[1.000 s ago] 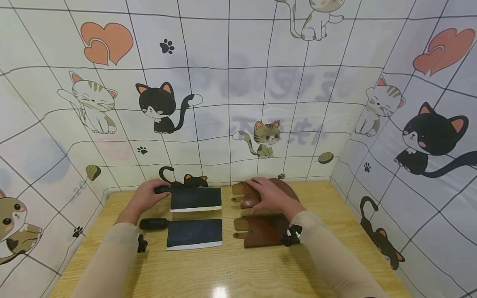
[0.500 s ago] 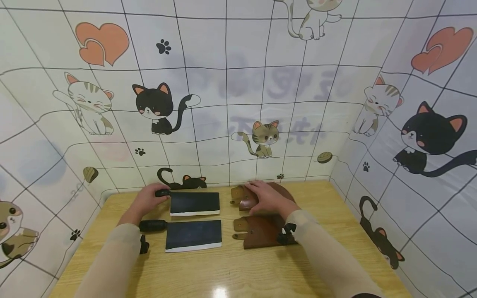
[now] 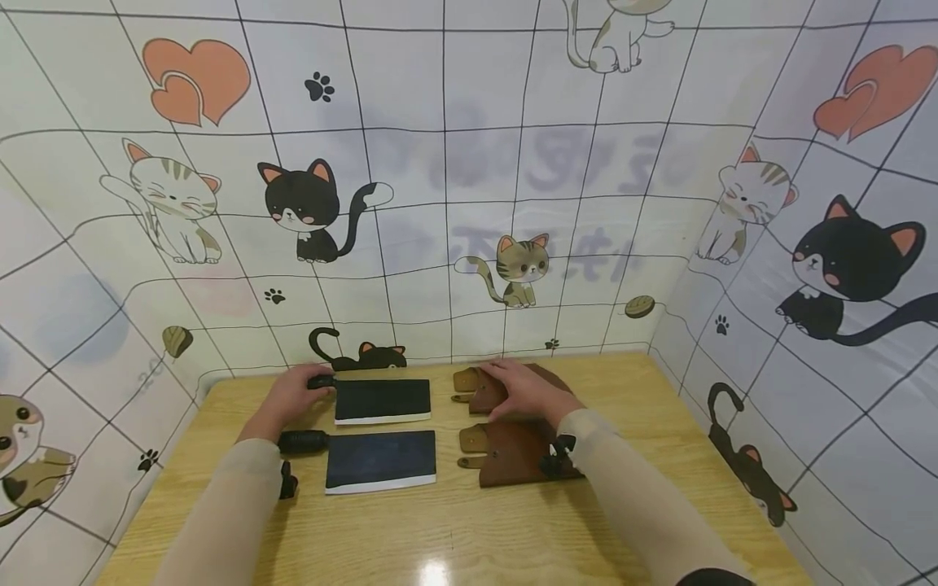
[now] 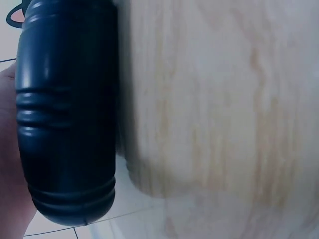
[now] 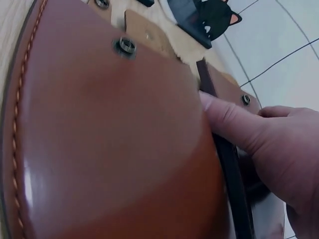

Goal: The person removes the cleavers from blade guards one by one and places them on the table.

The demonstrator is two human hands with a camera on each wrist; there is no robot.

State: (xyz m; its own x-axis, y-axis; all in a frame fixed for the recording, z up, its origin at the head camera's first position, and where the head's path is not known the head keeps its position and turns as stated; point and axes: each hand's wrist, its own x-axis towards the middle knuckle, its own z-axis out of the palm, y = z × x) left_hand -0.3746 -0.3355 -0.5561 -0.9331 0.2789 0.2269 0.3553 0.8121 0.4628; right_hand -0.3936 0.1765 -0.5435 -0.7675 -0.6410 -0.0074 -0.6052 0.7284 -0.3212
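Two cleavers with black handles and dark blades lie on the left of the wooden table, one behind the other. My left hand (image 3: pixel 291 396) holds the handle of the far cleaver (image 3: pixel 383 400). The near cleaver (image 3: pixel 381 461) lies closer to me, its ridged handle (image 4: pixel 70 114) filling the left of the left wrist view. On the right are two brown leather knife sheaths. My right hand (image 3: pixel 529 391) grips the far sheath (image 3: pixel 485 396), thumb at its near edge; the other fingers are mostly hidden. The near sheath (image 3: pixel 513 456) lies flat beneath my right wrist.
The light wooden table (image 3: pixel 454 537) reaches back to a wall covering (image 3: pixel 447 163) printed with a grid and cartoon cats. It closes in on the left, the back and the right. A gap of table separates the blades from the sheaths.
The far cleaver in my left hand has come down slightly onto the table. The far sheath under my right hand has lowered and shifted a little left. The near pair stays put.
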